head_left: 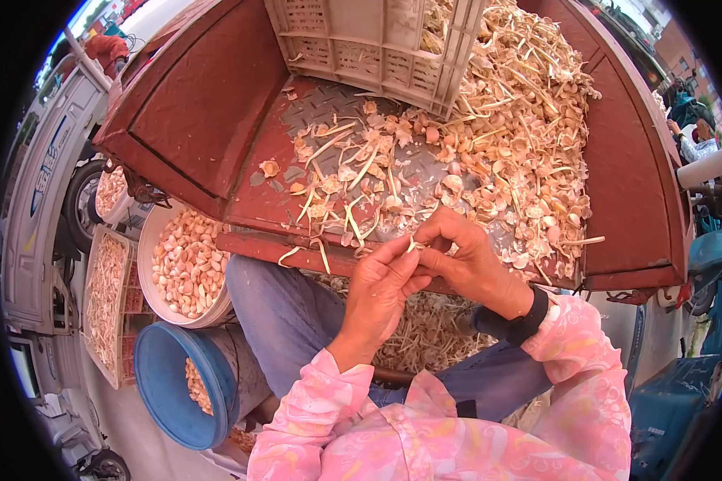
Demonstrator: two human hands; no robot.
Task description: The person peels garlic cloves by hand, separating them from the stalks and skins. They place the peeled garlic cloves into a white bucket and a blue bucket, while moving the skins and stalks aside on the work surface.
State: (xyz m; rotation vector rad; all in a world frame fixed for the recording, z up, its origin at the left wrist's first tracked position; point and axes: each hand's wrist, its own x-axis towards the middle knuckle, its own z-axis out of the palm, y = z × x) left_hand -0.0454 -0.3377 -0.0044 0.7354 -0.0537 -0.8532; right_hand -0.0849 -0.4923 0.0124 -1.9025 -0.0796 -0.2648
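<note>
My left hand and my right hand meet just over the front edge of a red metal cart bed. Thumbs and fingertips of both pinch a small pale piece of garlic, mostly covered by the fingers. Beyond them on the bed floor lie garlic skins and dry stalks. A large heap of garlic cloves and husks fills the right side of the bed.
A white plastic crate stands tilted at the back. To my left are a white bucket of cloves, a blue bucket with some cloves, and a crate of garlic bits. Husks cover the ground between my knees. A grey truck stands far left.
</note>
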